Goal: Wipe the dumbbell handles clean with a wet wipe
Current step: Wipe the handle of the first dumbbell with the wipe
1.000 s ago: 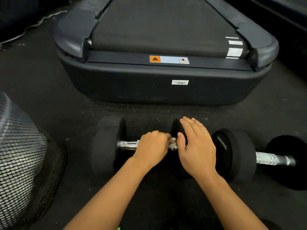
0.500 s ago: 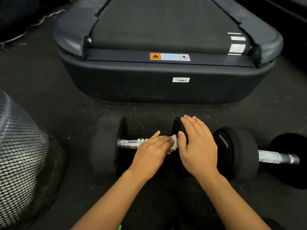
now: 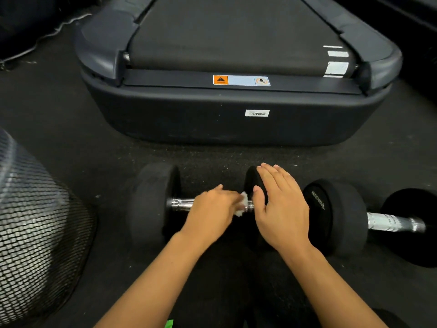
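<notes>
A black dumbbell [image 3: 151, 202] with a chrome handle [image 3: 181, 204] lies on the dark floor in front of me. My left hand [image 3: 210, 211] holds a small white wet wipe [image 3: 242, 204] against the right part of that handle; the hand is motion-blurred. My right hand [image 3: 281, 209] rests flat, fingers straight, on the dumbbell's right head [image 3: 251, 183]. A second black dumbbell [image 3: 340, 216] with a chrome handle [image 3: 390, 222] lies to the right, untouched.
The rear end of a dark treadmill [image 3: 236, 114] stands just beyond the dumbbells. A black mesh bin [image 3: 35, 233] lies at the left. A cable [image 3: 47, 36] runs along the floor at the far left.
My left hand has gone from gripping round the handle to sliding the wipe along it, fingers stretched out more. My right hand stays on the dumbbell head.
</notes>
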Demonstrator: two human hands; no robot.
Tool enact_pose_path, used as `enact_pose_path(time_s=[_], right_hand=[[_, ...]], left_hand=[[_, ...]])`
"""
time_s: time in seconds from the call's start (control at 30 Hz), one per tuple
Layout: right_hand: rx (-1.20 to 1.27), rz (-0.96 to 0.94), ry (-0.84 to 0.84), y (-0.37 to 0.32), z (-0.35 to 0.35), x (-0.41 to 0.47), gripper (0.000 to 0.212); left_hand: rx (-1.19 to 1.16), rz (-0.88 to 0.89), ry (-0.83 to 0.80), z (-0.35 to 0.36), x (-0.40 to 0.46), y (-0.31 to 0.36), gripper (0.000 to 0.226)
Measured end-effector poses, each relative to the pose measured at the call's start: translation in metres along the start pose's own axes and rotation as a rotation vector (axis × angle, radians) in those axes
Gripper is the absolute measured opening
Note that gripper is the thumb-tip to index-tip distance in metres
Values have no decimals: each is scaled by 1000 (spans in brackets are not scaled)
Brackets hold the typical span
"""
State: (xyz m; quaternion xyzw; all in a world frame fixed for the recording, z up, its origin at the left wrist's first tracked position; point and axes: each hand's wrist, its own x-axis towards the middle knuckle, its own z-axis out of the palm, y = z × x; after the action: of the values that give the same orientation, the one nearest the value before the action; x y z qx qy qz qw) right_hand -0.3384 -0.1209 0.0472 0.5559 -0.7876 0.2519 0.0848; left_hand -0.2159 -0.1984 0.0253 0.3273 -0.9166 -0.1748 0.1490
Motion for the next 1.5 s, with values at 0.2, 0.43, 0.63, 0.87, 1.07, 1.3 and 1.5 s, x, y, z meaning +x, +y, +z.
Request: enact_pose_path(time_s=[0.2,0.43,0.63,0.87,1.07,1.3,1.5], right_hand=[[0,5,-14,0,0,2,50],[-1,4,1,1,0,1,48],[3,0,0,0,0,3,49],[3,-2,-5,-1,-1,2,49],[3,-5,4,-2,-2,1,48],[57,12,-58,-1,-4,4,46],[206,-190,-98,-7,-28,-3,38]], left_hand=[[21,70,225,11,-6,-4,9],[47,280,288,35,-16,-5,34],[22,273,374,35,-29,-20,31],[-53,210,291,24,-17,-14,31],[-39,187,225,20,-11,5,33],[25,111,240,1,-28,-20,24],[-3,52,283,-32,-39,-2,30]])
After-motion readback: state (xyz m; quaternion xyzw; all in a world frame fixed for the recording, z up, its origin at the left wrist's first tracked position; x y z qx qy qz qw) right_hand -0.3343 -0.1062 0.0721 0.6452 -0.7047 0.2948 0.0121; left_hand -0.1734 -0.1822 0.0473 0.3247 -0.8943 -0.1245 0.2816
